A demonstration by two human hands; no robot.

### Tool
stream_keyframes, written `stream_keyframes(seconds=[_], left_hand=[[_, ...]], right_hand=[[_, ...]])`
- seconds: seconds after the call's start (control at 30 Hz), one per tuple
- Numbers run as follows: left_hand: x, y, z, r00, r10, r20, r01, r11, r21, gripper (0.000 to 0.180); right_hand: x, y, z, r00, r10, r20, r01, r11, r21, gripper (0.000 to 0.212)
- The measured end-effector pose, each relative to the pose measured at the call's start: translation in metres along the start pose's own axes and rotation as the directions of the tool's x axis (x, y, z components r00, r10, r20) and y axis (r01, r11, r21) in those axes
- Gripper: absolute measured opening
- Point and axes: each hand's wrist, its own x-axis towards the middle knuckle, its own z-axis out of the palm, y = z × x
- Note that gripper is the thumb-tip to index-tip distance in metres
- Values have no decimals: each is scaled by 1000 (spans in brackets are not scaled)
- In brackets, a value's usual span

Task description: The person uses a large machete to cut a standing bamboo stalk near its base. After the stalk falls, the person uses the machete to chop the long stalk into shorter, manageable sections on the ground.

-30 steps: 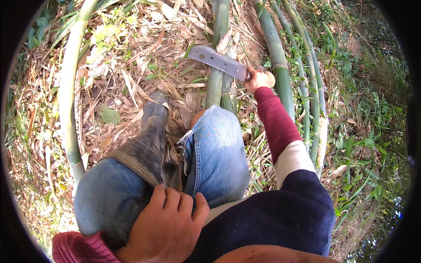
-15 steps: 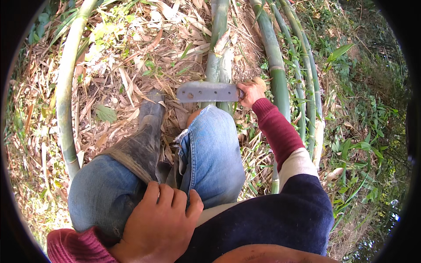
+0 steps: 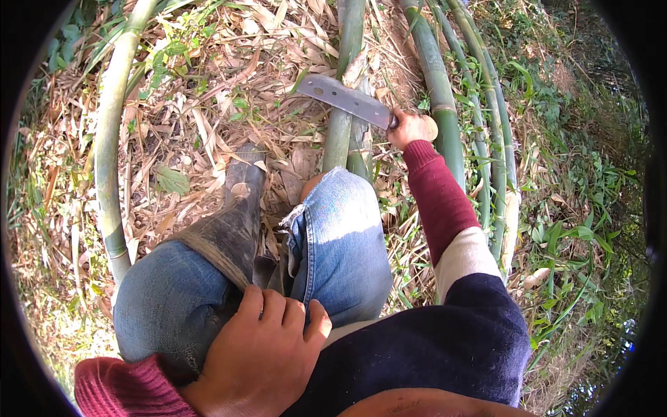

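Note:
My right hand (image 3: 410, 129) is closed round the wooden handle of a machete (image 3: 347, 101), its broad dark blade with several holes pointing left. The blade lies across, or just over, a green bamboo stem (image 3: 339, 135); whether it touches I cannot tell. A pale split or cut piece (image 3: 354, 69) shows on the bamboo beside the blade. My left hand (image 3: 260, 351) rests between my thighs with its fingers bent and slightly apart, holding nothing that I can see. My knees are bent in blue jeans (image 3: 340, 243), and a dark muddy boot (image 3: 233, 208) stands on the ground.
Dry bamboo leaves (image 3: 208, 125) cover the ground. A curved bamboo stem (image 3: 111, 153) stands on the left. On the right a thick green stem (image 3: 443, 104) and several thinner ones (image 3: 490, 132) run close beside my right arm, with leafy plants (image 3: 563, 236) beyond.
My right hand has moved the machete forward and up along the bamboo, and the blade has tilted, its tip now farther away. My left hand stays nearly in place.

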Motion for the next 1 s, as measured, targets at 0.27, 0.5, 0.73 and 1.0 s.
stream_keyframes(seconds=[0.27,0.5,0.73,1.0], left_hand=[[1,-1,-4,1000,8,17,-8,999,32,38],[-9,3,-9,996,-78,-46,83,989,124,29],[-11,-1,2,999,-28,-37,31,997,65,41],[-11,-9,7,991,116,70,-126,978,166,48]], right_hand=[[-15,-9,7,802,-592,-75,572,798,-189,36],[-39,-40,-13,991,-91,102,84,994,68,30],[6,6,5,984,-129,-123,136,990,44,35],[-7,-1,-8,920,-387,-67,385,922,-40,36]])
